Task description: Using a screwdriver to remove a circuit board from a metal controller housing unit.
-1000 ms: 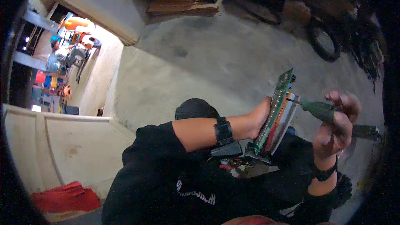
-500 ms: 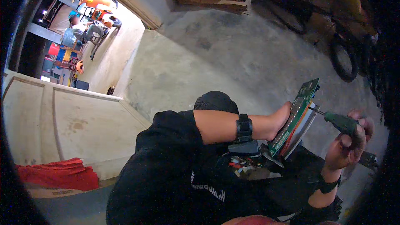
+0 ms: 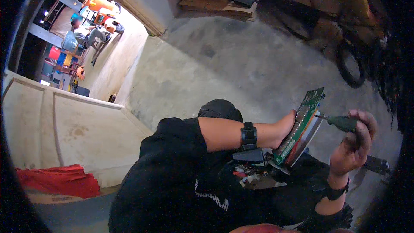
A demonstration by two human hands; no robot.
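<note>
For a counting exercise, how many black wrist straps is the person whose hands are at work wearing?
2: one strap behind the left hand, which holds the circuit board; another strap behind the right hand, which holds the screwdriver. More may be hidden.

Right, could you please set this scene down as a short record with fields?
Left grip: on the green circuit board, fingers hidden behind it
Right grip: on the green-handled screwdriver
Screwdriver shaft: pointed at the board's right side; contact unclear
Board pose: tilted, top end leaning right
Left wrist: black strap
Lower left: red cloth
Beyond the floor: cardboard
Through the opening: a seated person
</note>
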